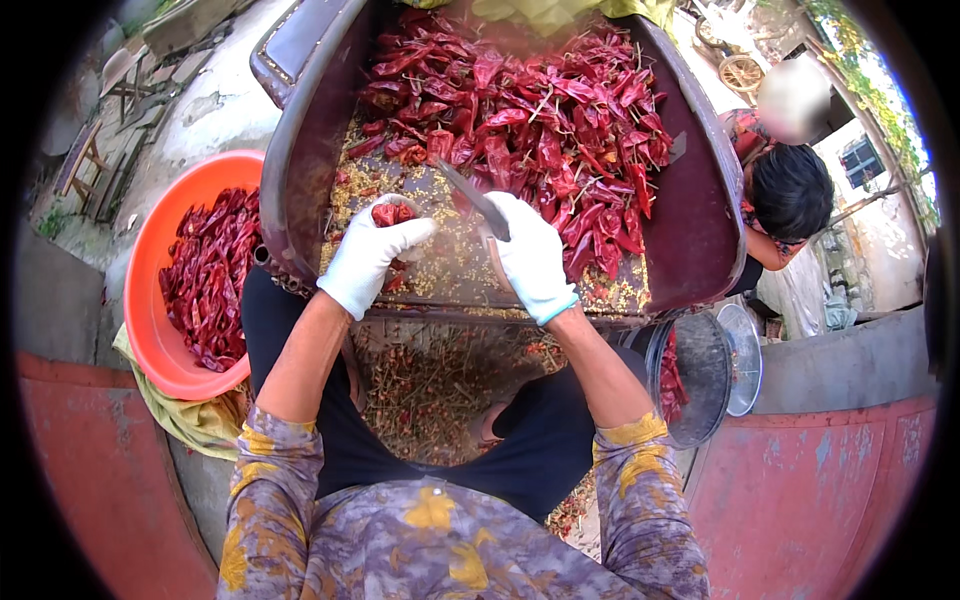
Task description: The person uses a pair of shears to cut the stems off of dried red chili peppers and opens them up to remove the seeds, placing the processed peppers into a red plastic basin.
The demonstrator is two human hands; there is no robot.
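White gloves cover both of my hands. My left hand [377, 251] is closed around a dried red chili pepper [393, 214], above the near left part of a dark maroon tray [694, 217]. Opposite it, my right hand [529, 255] grips scissors [474, 196], whose dark blades point away and to the left. A large heap of dried red chili peppers [517, 112] fills the tray's far part. Pale yellow seeds [442, 262] lie scattered over its near part, beneath my hands.
An orange basin [142, 285] with dried red peppers stands at the left, over yellowish cloth [191, 431]. Right of my knee is a dark bucket [694, 382] holding peppers, beside a pale basin [745, 360]. Another person [787, 187] is close to the tray's right side. Stems [420, 390] litter the ground.
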